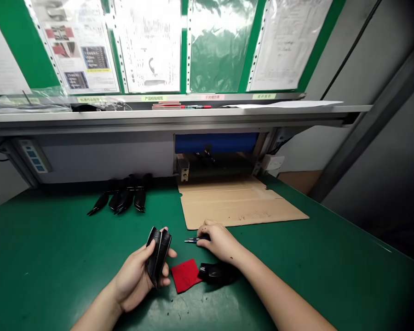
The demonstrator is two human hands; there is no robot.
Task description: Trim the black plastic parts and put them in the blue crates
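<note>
My left hand (134, 276) is closed around a black curved plastic part (158, 255), held upright just above the green table (48, 257). My right hand (219, 241) rests on the table with its fingers closed on a small pointed tool (192, 240) whose metal tip points left. A red square of cloth (185, 275) lies flat between my hands. Another black part (215, 273) lies on the table under my right wrist, right beside the red cloth.
Several more black parts (124, 198) lie in a pile at the back left. A flat sheet of cardboard (238, 202) covers the table's far middle. A shelf (179, 115) with pens and papers runs overhead, under a green board of documents.
</note>
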